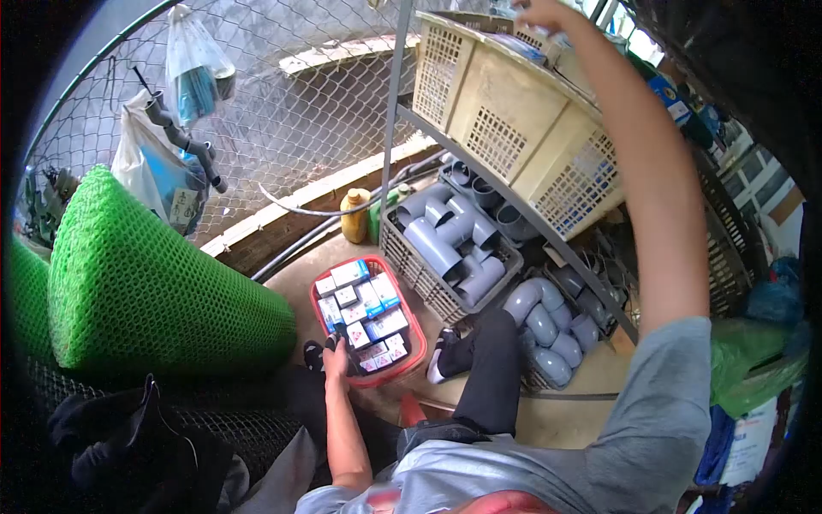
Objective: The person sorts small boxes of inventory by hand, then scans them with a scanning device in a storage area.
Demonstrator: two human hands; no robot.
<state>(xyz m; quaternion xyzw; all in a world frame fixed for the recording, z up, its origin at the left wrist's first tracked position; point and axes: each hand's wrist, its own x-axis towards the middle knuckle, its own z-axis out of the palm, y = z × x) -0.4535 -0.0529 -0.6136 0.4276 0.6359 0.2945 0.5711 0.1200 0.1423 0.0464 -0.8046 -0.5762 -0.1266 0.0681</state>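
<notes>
My left hand point(336, 355) is at the left rim of a red basket point(417, 349), its fingers closed round something small and dark that I cannot make out. Small white and blue boxes point(366, 300) fill much of the basket, which stands on the floor between my feet. My right arm is raised, with my right hand point(544, 15) over the far side of a large cream crate point(505, 111) on a metal rack. The top edge of the view cuts this hand off, so its grip is unclear.
Grey pipe fittings fill a crate point(418, 278) right of the basket, and curved grey elbows point(548, 330) lie nearby. A green mesh roll point(163, 283) lies at left. A yellow bottle point(353, 216) stands by the chain-link fence point(274, 111), where plastic bags point(193, 73) hang.
</notes>
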